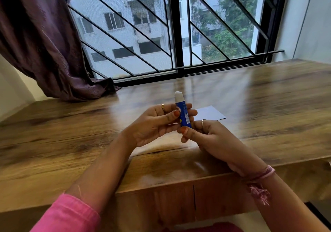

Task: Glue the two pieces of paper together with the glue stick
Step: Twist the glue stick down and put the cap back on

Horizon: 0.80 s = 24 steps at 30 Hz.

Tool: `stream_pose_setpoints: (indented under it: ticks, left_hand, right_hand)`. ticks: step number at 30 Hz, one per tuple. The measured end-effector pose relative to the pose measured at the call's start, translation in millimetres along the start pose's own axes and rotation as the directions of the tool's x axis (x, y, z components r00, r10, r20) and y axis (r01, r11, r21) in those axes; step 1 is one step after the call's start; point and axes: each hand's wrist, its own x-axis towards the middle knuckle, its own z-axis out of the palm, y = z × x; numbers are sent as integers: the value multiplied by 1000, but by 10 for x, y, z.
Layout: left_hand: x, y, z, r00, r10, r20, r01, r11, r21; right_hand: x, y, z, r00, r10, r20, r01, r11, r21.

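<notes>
A wooden desk [259, 95] stands before a barred window [177, 25], with a purple curtain [41, 40] at the left. Above the desk, the glue stick [183, 112] is upright, a blue tube with white glue out at the top, without cap. The left hand [154, 124] has its grip around the tube, and the right hand [206, 136] pinches its lower end. A white paper [209, 113] lies flat on the desk behind the hands.
</notes>
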Motion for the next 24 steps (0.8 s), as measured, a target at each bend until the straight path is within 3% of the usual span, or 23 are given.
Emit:
stream_pose_setpoints:
  ticks: [8,15,19,24]
  left_hand:
    - [-2,-26,17,995,37,-93,-24,991,135]
    - [3,-30,56,971,136,-198,-76,956,282]
    - [10,-21,77,964,174,-201,-110,949,294]
    - [-20,27,55,958,189,-216,-122,949,289]
  right_hand:
    - [39,17,24,999,-7,-47,-3,976,-216]
    - [53,13,92,976,-38,-216,-64,892,-447]
    - [45,13,105,965,-79,-252,-29,916,-400]
    - [26,-22,82,994,-43,-104,23,981,-192]
